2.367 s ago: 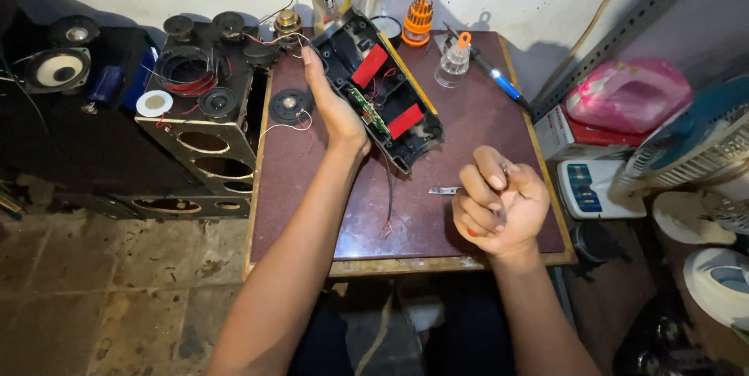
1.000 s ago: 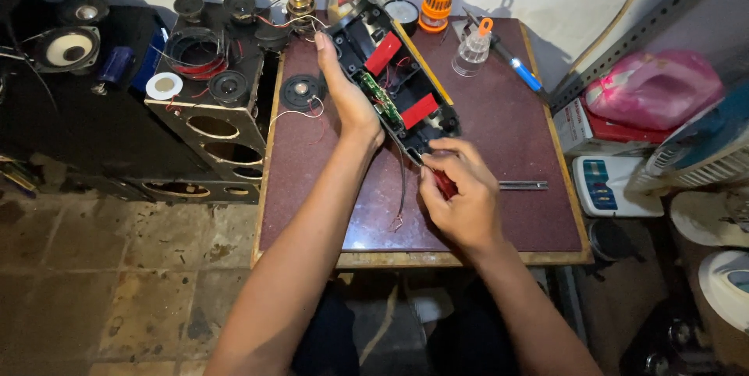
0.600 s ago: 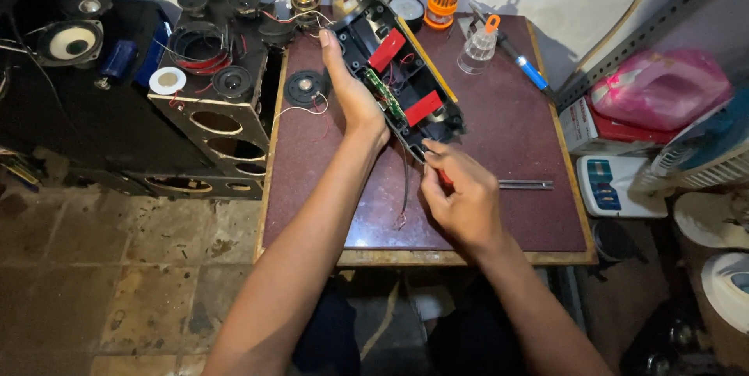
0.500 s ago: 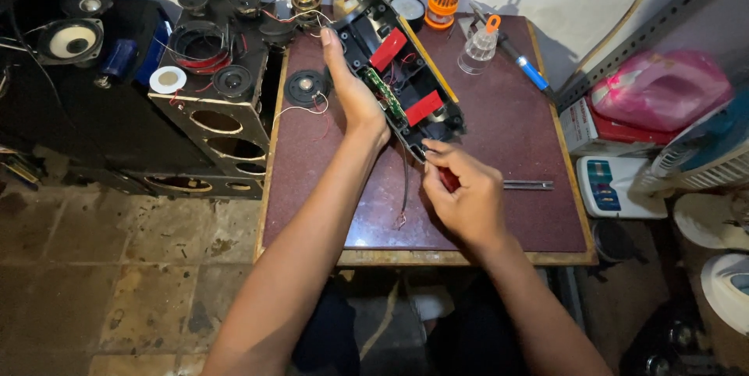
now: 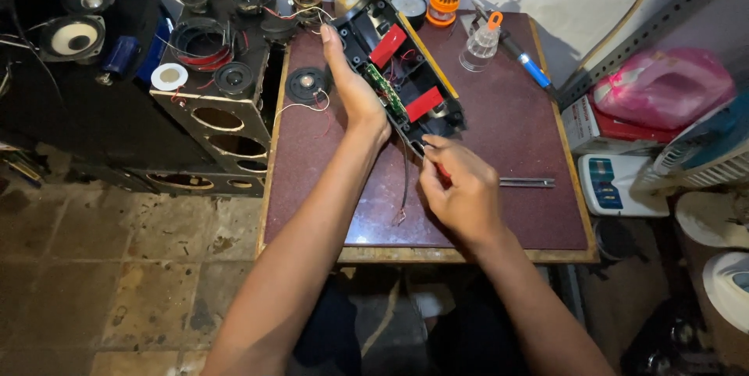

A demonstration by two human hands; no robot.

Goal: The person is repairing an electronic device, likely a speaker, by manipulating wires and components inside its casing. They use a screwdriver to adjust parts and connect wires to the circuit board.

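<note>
Opened black plastic speaker casing (image 5: 398, 72) with red pads and green circuit board lying diagonally across dark maroon tabletop (image 5: 515, 150). Left hand (image 5: 351, 87) laid flat along casing's left edge, fingers extended, pressing on it, not closed round it. Right hand (image 5: 460, 189) at casing's near end, fingers pinched shut on small red-handled tool (image 5: 443, 175), tip touching casing's lower corner. Thin metal rod (image 5: 527, 182) just right of that hand. Blue-handled screwdriver (image 5: 530, 68) well apart, near back edge.
</note>
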